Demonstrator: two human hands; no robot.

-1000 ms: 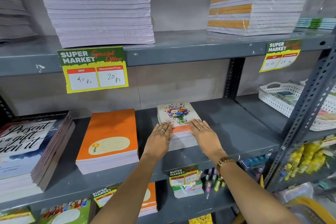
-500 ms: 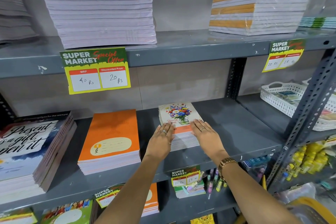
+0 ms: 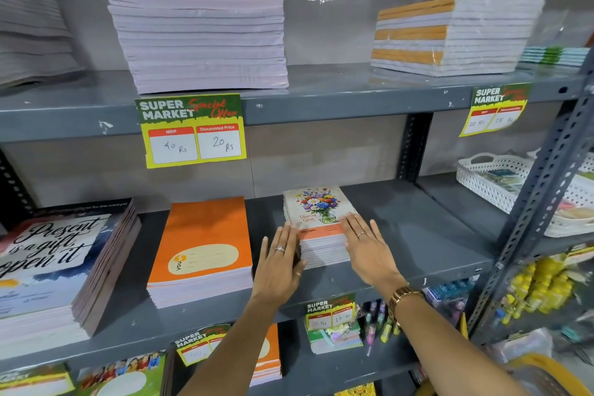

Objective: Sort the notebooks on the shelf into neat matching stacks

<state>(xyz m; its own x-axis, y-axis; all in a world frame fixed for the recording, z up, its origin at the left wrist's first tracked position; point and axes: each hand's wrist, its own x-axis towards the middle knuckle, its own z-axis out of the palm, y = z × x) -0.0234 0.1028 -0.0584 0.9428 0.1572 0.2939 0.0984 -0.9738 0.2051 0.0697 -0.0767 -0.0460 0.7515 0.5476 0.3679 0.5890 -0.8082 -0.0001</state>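
A small stack of floral-cover notebooks [image 3: 316,207] sits in the middle of the grey middle shelf [image 3: 418,228]. My left hand [image 3: 279,264] lies flat against the stack's left side, fingers straight and together. My right hand [image 3: 366,247] rests flat along the stack's right edge, fingertips touching the top cover. Neither hand is closed around anything. Left of it stands a larger stack of orange notebooks [image 3: 205,235]. Further left is a stack with "Present is a gift, open it" covers [image 3: 54,251].
The upper shelf holds a tall lilac-edged notebook stack [image 3: 199,29] and a plastic-wrapped stack with orange bands [image 3: 456,35]. A white perforated basket [image 3: 491,177] sits at the right behind a slanted metal post [image 3: 540,202]. Price tags [image 3: 193,130] hang on the shelf edges. More notebooks and pens fill the lower shelf.
My left hand has slipped off the top cover to the stack's left side. My right hand has shifted to the right edge. The stack stays in place.
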